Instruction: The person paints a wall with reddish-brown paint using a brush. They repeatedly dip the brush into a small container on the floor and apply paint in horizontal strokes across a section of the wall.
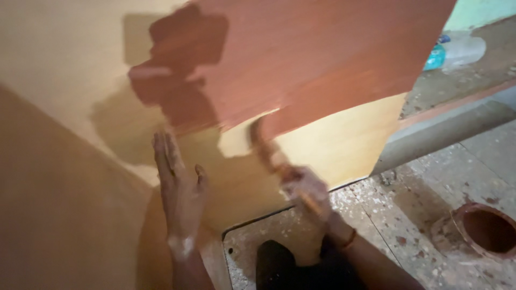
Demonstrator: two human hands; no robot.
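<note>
A pale wooden panel stands in front of me, its upper part covered with reddish-brown stain. My right hand grips a paintbrush whose blurred bristles meet the lower edge of the stained area. My left hand rests flat on the bare wood to the left, fingers spread and pointing up. An orange band sits on my right wrist.
A second pale board fills the left foreground. Speckled stone floor lies at lower right, with a round reddish-brown bowl on it. A clear plastic bottle lies on a raised ledge at top right.
</note>
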